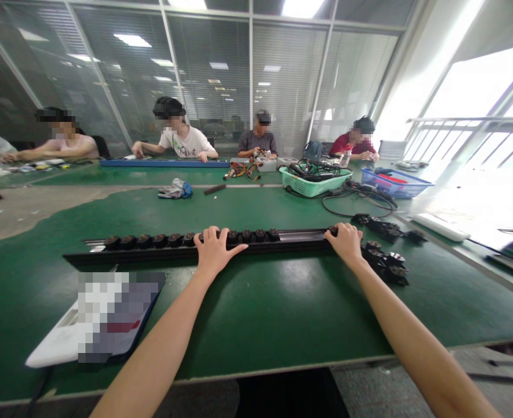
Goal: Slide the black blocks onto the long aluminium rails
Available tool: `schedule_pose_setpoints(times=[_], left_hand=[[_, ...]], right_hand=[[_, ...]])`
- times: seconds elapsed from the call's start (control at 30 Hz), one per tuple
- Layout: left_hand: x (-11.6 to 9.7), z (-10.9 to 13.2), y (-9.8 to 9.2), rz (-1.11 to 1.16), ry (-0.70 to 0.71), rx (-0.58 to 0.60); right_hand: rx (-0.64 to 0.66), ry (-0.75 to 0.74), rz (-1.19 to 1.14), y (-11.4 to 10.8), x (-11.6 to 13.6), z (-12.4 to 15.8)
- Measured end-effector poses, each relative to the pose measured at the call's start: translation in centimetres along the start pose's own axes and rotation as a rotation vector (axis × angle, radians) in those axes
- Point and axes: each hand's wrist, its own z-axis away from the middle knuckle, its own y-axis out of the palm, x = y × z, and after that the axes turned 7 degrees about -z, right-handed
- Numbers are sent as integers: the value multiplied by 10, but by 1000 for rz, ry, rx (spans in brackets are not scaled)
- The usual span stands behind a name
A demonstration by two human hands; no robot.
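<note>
A long black rail [291,241] lies across the green table [260,307] in front of me, with a row of several round black parts [152,240] seated along its left half. My left hand [215,249] rests on the rail near its middle, fingers curled over the top and thumb stretched out along the front. My right hand [347,241] grips the rail at its right end, fingers wrapped over it. Loose black parts [385,264] lie in a small heap just right of that hand.
A white and blue clipboard-like pad [95,319] lies at my near left. Further back are a green basket of cables [313,177], a blue basket [396,183], a black cable loop [356,203] and a cloth [176,189]. Several people sit working along the far side.
</note>
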Motion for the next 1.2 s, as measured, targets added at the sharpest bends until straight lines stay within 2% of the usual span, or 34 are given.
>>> schedule_pose_setpoints(times=[0.33,0.7,1.2], left_hand=[[0,0,-1,-22,4,-1],[0,0,1,-53,14,-21],[0,0,2,-46,15,-25]], right_hand=[[0,-11,-12,1,-1,-1],[61,31,60,-4,0,-2],[50,28,60,-5,1,-1]])
